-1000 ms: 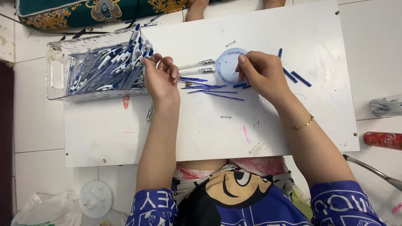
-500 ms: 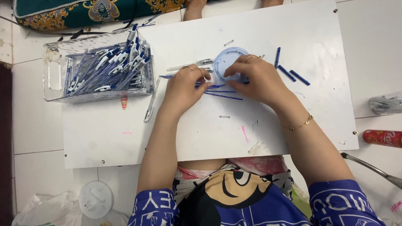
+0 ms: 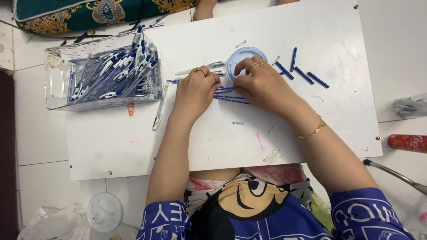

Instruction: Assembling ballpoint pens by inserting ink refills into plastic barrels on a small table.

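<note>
Both your hands meet over a loose bunch of thin blue refills on the white board.

The board lies flat and carries everything. At its left end the clear bin is heaped with blue-and-white pens, lying mostly slantwise. Your left hand and right hand sit close together, fingers curled down onto the refills, which lie between them just below the round blue lid; whether either grip is pinched on a refill I cannot tell. The lid's contents are hidden by your fingers. Judged by looks, the refills are light, thin, bendy and prone to roll, so take one near its middle. Three blue barrels lie right of the lid.
</note>
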